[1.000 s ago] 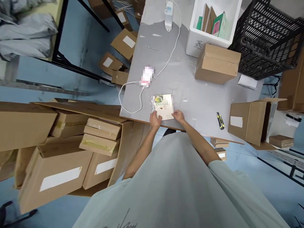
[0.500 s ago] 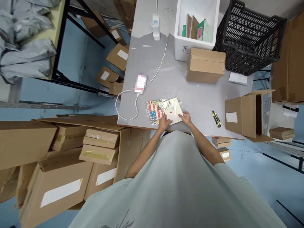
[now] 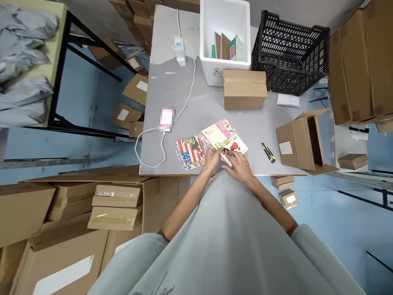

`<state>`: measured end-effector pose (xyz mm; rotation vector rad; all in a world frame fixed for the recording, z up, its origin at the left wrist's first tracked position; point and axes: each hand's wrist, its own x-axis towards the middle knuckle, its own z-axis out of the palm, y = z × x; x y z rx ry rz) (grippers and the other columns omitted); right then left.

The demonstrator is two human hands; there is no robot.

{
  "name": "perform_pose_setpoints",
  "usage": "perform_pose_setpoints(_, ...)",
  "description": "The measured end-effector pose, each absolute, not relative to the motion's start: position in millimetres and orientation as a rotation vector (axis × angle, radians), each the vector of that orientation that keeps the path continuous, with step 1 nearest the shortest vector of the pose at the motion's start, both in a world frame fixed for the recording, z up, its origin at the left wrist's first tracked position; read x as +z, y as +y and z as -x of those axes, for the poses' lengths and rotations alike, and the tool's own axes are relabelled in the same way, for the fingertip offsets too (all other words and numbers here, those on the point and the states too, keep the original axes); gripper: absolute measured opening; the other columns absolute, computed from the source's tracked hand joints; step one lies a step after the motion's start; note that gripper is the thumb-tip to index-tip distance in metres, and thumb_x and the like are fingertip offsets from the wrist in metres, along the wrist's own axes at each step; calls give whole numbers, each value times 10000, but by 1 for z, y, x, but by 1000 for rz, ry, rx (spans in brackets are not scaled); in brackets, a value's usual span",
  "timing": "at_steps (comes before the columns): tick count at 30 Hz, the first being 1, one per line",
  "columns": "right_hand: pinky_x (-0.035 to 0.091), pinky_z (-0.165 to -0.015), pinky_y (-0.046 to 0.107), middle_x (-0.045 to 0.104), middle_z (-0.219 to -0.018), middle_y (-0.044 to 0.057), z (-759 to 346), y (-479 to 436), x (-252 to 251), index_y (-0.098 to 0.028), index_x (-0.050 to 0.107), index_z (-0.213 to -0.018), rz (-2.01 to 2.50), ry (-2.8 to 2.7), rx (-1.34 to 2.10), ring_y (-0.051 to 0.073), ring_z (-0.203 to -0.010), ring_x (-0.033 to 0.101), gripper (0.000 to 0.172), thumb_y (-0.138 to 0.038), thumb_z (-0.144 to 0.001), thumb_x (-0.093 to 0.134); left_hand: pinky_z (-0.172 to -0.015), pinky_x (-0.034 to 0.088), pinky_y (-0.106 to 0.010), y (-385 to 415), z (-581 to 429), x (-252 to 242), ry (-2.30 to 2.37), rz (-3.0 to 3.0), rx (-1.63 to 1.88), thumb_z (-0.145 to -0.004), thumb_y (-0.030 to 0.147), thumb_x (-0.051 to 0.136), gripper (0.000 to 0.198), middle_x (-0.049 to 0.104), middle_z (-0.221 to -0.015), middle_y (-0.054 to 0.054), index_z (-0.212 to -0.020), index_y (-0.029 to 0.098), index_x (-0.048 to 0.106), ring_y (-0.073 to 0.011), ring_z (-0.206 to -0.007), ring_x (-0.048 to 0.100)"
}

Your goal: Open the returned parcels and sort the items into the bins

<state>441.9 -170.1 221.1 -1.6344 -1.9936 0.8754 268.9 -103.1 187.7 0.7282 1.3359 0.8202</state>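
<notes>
My left hand [image 3: 212, 159] is closed on the lower edge of a flat cream packet [image 3: 225, 137], which has a pink panel, green lettering and red fruit printed on it. My right hand [image 3: 239, 164] is closed at the same edge, its bent fingers over the lower corner, close beside my left hand. The packet is tilted, its far end toward the table's middle. Left of it, in clear plastic wrap, lies a flat packet with red and cream stripes and a blue starred patch [image 3: 192, 151]. My fingers hide part of the cream packet's near edge.
A phone-like device [image 3: 166, 119] on a white cable lies left, below a power strip [image 3: 179, 50]. At the back are a white bin [image 3: 209, 73], a closed carton [image 3: 245, 90] and a black crate [image 3: 285, 61]. Rightward are a yellow-black cutter [image 3: 268, 153] and an open carton [image 3: 287, 145].
The cream packet has turned from its plain side to the printed pink side. My right hand has come in closer to my left. The view has shifted, moving the table leftward.
</notes>
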Motion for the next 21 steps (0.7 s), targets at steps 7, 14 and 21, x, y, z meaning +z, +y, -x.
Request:
perform_pose_setpoints(7, 549, -1280, 582, 675, -1600, 200, -505, -140, 237, -243, 720, -1494, 1765, -1111, 1014, 361, -1521, 630, 715, -698, -954, 825, -980, 683, -511, -79, -238, 215, 1183, -749, 689, -751, 641, 947, 524, 872, -1072, -130, -1014, 215, 795, -388, -1168, 829)
perform_pose_setpoints(14, 683, -798, 354, 874, -1103, 101, -511, -126, 254, -218, 784, -1278, 1502, -788, 1401, 268, -989, 827, 724, -769, -825, 906, -1037, 692, -513, -77, -238, 241, 1112, -540, 664, -556, 504, 1107, 580, 879, -1028, -119, -944, 194, 807, -379, -1113, 853)
perform_pose_setpoints(21, 692, -732, 341, 861, -996, 57, -505, -129, 270, -243, 795, -1078, 1459, -801, 1339, 242, -917, 813, 625, -787, -800, 927, -920, 716, -422, -84, -243, 244, 1076, -493, 765, -587, 585, 1134, 682, 873, -978, -74, -1015, 188, 782, -302, -998, 860)
